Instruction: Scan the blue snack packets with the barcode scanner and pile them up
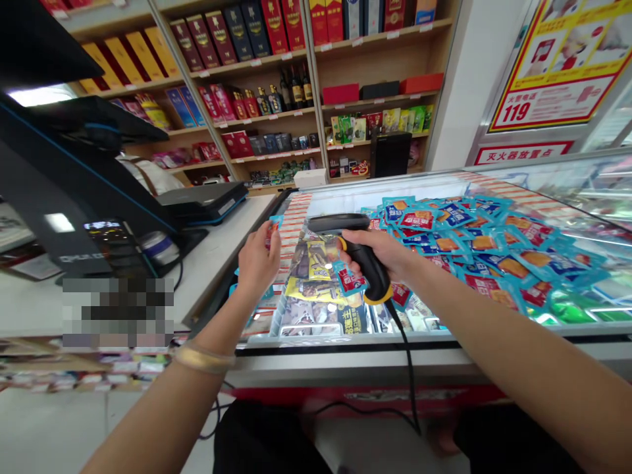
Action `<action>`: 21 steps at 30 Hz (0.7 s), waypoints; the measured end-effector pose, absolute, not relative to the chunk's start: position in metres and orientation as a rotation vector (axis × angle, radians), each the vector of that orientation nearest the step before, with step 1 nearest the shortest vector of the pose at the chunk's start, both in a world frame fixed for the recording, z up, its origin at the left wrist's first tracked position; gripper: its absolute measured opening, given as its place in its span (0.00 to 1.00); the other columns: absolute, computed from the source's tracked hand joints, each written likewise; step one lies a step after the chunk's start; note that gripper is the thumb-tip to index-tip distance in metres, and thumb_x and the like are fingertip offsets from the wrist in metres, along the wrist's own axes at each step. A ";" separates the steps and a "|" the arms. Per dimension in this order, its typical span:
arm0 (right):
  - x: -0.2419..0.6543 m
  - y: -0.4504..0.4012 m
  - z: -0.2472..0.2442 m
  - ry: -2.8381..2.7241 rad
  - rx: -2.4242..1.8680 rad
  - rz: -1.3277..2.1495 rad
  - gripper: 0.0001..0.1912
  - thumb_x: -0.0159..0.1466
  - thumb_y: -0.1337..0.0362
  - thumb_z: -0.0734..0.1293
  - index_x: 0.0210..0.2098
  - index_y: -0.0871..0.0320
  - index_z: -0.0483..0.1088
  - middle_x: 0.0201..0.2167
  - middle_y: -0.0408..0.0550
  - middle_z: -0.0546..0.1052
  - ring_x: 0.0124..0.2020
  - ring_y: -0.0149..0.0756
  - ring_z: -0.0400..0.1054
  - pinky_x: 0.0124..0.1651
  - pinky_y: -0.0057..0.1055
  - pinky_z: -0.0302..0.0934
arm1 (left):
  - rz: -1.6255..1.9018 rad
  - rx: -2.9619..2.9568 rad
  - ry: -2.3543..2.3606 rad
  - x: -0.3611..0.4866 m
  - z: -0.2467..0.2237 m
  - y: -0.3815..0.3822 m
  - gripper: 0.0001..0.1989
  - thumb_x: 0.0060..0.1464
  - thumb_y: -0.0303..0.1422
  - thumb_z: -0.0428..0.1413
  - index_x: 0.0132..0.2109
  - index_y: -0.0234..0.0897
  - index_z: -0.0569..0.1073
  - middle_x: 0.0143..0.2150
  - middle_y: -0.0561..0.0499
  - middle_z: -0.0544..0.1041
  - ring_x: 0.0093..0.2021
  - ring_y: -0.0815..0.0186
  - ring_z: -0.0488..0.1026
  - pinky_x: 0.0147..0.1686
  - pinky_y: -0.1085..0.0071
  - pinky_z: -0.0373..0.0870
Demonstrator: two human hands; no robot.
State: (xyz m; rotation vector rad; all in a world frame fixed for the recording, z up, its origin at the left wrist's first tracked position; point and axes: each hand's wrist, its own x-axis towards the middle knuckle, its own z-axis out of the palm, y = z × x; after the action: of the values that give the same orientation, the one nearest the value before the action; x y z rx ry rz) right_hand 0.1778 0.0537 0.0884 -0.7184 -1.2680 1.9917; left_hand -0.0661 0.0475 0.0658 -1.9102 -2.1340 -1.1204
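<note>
My right hand (pixel 380 247) is wrapped round the handle of a black and yellow barcode scanner (pixel 340 222), whose head points left toward my other hand. A cable hangs from the scanner's grip. My left hand (pixel 259 260) is closed on a small blue-edged snack packet (pixel 273 227), partly hidden by the fingers, at the left end of the glass-topped chest freezer (pixel 345 363). More blue packets show below that hand. A large heap of blue, red and orange snack packets (pixel 454 230) lies on the glass to the right. A single packet (pixel 349 279) lies under the scanner.
At left, a checkout terminal (pixel 64 197) and a dark flat device (pixel 202 197) stand on a white counter (pixel 207 263). Shelves of boxes and bottles (pixel 261 99) line the back wall. The scanner cable (pixel 411 368) loops down past the freezer's front edge.
</note>
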 end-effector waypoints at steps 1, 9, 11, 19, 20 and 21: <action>0.167 0.053 0.088 -1.271 -0.717 2.010 0.13 0.67 0.61 0.64 0.27 0.61 0.70 0.20 0.44 0.71 0.16 0.25 0.63 0.18 0.20 0.62 | -0.943 -1.881 -2.198 -0.077 0.062 0.041 0.28 0.65 0.42 0.41 0.66 0.35 0.65 0.60 0.34 0.72 0.60 0.48 0.69 0.60 0.48 0.63; 0.120 0.050 0.075 -1.184 -0.774 2.112 0.13 0.66 0.60 0.66 0.27 0.61 0.69 0.17 0.42 0.71 0.15 0.26 0.63 0.17 0.21 0.61 | -0.290 -1.887 -2.284 -0.104 0.025 0.035 0.32 0.65 0.44 0.39 0.71 0.35 0.55 0.70 0.30 0.58 0.69 0.42 0.56 0.64 0.41 0.54; 0.121 0.051 0.073 -1.146 -0.777 2.116 0.13 0.67 0.60 0.66 0.28 0.61 0.69 0.17 0.42 0.70 0.15 0.26 0.63 0.17 0.21 0.60 | -0.280 -1.912 -2.278 -0.105 0.026 0.045 0.31 0.65 0.43 0.38 0.71 0.36 0.55 0.70 0.31 0.58 0.70 0.43 0.56 0.64 0.42 0.54; 0.160 0.063 0.095 -1.096 -0.771 2.049 0.14 0.68 0.60 0.63 0.28 0.60 0.68 0.18 0.43 0.70 0.16 0.26 0.61 0.18 0.21 0.60 | -0.376 -1.882 -2.306 -0.088 0.043 0.064 0.38 0.62 0.54 0.41 0.71 0.37 0.55 0.72 0.33 0.54 0.73 0.38 0.43 0.65 0.34 0.42; 0.170 0.065 0.099 -1.101 -0.775 2.013 0.14 0.68 0.60 0.63 0.29 0.60 0.69 0.19 0.43 0.70 0.16 0.26 0.61 0.18 0.21 0.60 | -0.427 -1.896 -2.276 -0.080 0.045 0.065 0.37 0.61 0.53 0.43 0.71 0.37 0.55 0.73 0.33 0.53 0.73 0.38 0.43 0.65 0.34 0.42; 0.181 0.068 0.103 -1.103 -0.798 1.983 0.14 0.69 0.60 0.62 0.29 0.60 0.69 0.19 0.43 0.69 0.16 0.26 0.60 0.18 0.21 0.60 | -0.476 -1.930 -2.242 -0.070 0.047 0.066 0.37 0.61 0.53 0.44 0.71 0.37 0.55 0.73 0.33 0.53 0.73 0.39 0.43 0.66 0.35 0.42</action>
State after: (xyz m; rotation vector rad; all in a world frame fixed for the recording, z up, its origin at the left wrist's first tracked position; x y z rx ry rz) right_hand 0.1809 0.0676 0.1035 -0.7976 -1.1030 1.9833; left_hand -0.0704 0.0662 0.0467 -1.9300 -2.2415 -0.4762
